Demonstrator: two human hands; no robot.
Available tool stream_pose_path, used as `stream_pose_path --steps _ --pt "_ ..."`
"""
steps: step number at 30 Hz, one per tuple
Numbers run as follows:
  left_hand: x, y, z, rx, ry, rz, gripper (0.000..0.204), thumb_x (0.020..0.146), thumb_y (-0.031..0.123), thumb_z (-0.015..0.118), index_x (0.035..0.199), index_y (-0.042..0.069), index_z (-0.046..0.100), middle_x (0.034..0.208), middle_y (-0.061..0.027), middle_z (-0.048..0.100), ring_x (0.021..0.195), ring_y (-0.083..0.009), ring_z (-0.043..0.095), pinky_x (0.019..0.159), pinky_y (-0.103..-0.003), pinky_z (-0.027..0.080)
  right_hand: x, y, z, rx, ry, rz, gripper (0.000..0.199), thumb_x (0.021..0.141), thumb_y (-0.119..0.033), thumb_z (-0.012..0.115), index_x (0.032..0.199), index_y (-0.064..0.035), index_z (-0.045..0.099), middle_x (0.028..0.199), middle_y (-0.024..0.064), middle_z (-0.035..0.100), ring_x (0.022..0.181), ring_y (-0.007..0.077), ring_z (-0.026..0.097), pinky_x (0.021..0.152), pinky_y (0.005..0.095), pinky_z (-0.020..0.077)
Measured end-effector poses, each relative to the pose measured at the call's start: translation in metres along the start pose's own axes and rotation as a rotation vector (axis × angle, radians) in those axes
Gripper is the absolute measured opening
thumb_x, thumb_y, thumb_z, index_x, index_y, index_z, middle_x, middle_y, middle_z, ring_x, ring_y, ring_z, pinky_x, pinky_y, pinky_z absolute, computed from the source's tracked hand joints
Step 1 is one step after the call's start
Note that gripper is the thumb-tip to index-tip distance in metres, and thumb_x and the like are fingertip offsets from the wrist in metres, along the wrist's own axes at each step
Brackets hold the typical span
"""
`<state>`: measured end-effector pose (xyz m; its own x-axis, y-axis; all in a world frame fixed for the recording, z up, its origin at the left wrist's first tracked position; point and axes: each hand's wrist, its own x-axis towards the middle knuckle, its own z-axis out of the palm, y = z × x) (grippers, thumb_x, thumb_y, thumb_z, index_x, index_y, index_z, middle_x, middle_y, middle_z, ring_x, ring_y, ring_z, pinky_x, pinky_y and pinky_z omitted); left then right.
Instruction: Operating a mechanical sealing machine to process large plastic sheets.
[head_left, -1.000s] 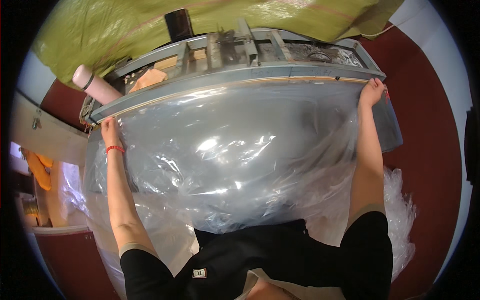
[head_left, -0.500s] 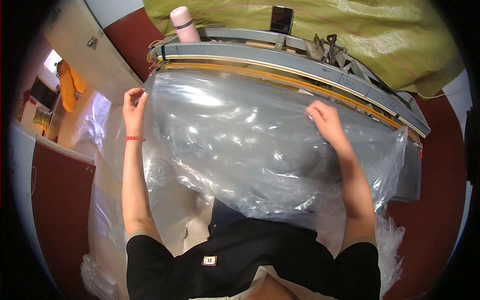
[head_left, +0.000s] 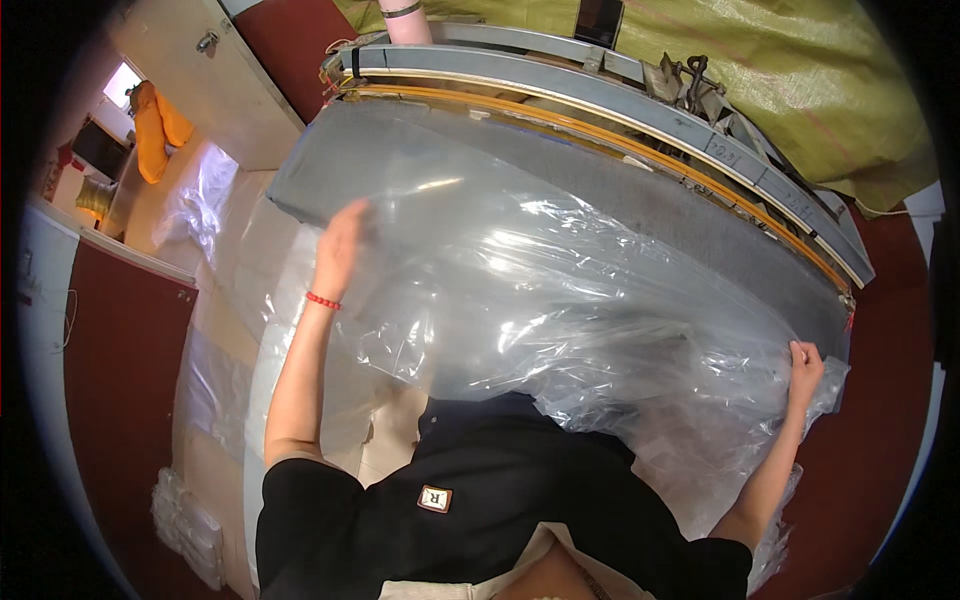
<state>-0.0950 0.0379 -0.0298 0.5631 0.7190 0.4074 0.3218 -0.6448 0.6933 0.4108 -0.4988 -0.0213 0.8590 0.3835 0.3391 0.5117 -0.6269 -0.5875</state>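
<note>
A large clear plastic sheet (head_left: 560,290) lies crumpled and shiny across the grey padded bench (head_left: 440,135) in front of me, its near part hanging toward my body. My right hand (head_left: 805,372) is closed in a pinch on the sheet's edge at the right end of the bench. My left hand (head_left: 343,248), above a red bead bracelet (head_left: 323,301), is at the sheet's left side; motion smears its fingers, so their grip is unclear. Beyond the bench's far edge runs a long grey metal bar (head_left: 520,72) with an orange strip (head_left: 560,122) along it.
A pink bottle (head_left: 408,25) and a dark phone-like slab (head_left: 598,20) stand behind the bar, near metal clamps (head_left: 690,80). Yellow-green woven sheeting (head_left: 790,90) covers the back. More clear plastic (head_left: 205,200) lies at left beside an open door (head_left: 215,85); bundled plastic (head_left: 188,525) sits lower left.
My right hand has moved right and nearer to the sheet's right end. My left hand has shifted right and nearer to me. The sheet has come toward me, baring the bench's far strip.
</note>
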Motion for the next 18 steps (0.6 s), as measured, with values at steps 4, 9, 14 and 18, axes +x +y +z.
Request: stream_pose_path --steps 4,9,14,18 --pt "0.015 0.055 -0.007 -0.575 -0.212 -0.305 0.057 0.086 0.049 0.035 0.118 0.004 0.047 0.119 -0.0112 0.047 0.115 -0.0221 0.040 0.096 -0.035 0.030 -0.005 0.019 -0.003 0.009 0.060 -0.004 0.015 0.075 -0.012 0.062 0.071 0.0000 0.054 0.059 -0.0037 0.043 0.058 0.0053 0.036 0.051 0.0211 0.0320" --pt "0.007 0.113 0.046 0.079 -0.121 0.175 0.036 0.084 0.024 0.052 0.113 0.005 0.050 0.108 -0.0115 0.054 0.102 -0.0163 0.049 0.086 -0.030 0.038 -0.008 0.022 -0.004 0.011 0.080 0.010 0.015 0.076 -0.012 0.062 0.071 -0.0006 0.054 0.058 -0.0041 0.042 0.057 0.0052 0.036 0.051 0.0207 0.0316" --pt "0.064 0.071 0.046 -0.083 -0.023 -0.387 0.024 0.076 0.014 0.055 0.096 0.001 0.058 0.084 -0.0145 0.062 0.075 -0.0193 0.059 0.068 -0.028 0.045 -0.007 0.025 -0.004 0.007 0.091 0.000 0.015 0.076 -0.012 0.062 0.070 -0.0008 0.053 0.058 -0.0044 0.041 0.057 0.0052 0.035 0.050 0.0207 0.0315" --pt "0.106 -0.021 0.012 0.035 0.346 -0.297 0.013 0.081 0.010 0.052 0.091 0.001 0.057 0.066 -0.0027 0.057 0.056 -0.0066 0.051 0.051 -0.020 0.041 0.000 0.028 0.003 0.050 0.064 -0.016 0.015 0.076 -0.011 0.061 0.070 -0.0006 0.052 0.058 -0.0041 0.041 0.057 0.0052 0.035 0.051 0.0208 0.0316"
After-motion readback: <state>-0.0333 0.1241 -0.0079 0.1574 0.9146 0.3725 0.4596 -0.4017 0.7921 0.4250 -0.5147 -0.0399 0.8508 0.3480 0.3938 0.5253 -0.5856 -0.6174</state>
